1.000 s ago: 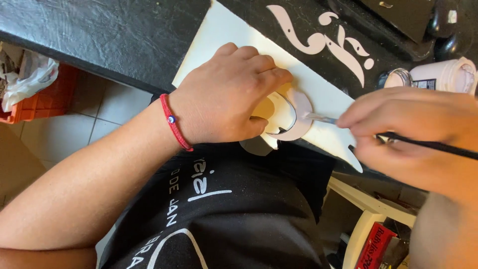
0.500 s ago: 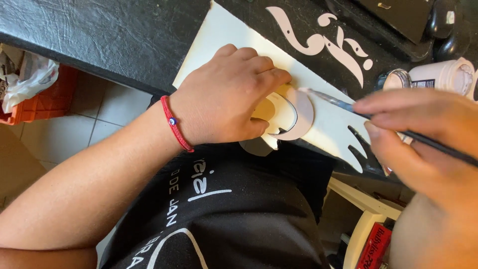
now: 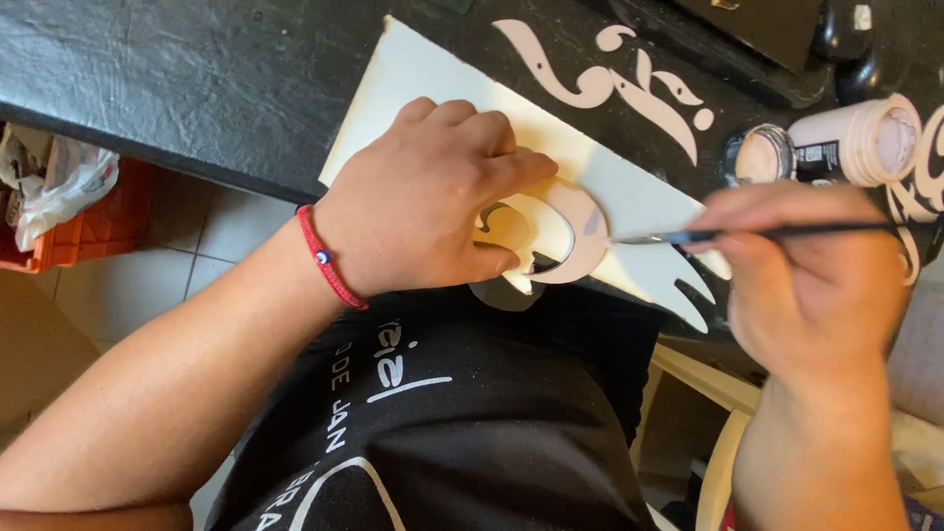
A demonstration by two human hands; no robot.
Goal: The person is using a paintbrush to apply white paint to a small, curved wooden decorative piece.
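Black and faintly wrinkled, the surface carried a pale board that jutted past its near edge. On it the left hand lay flat, fingers pressing down a curved cream cutout. The right hand had its grip pinched round a thin paintbrush, its tip touching the cutout. An open pot of pale paint lay just behind. Below, tiled floor and an orange crate showed.
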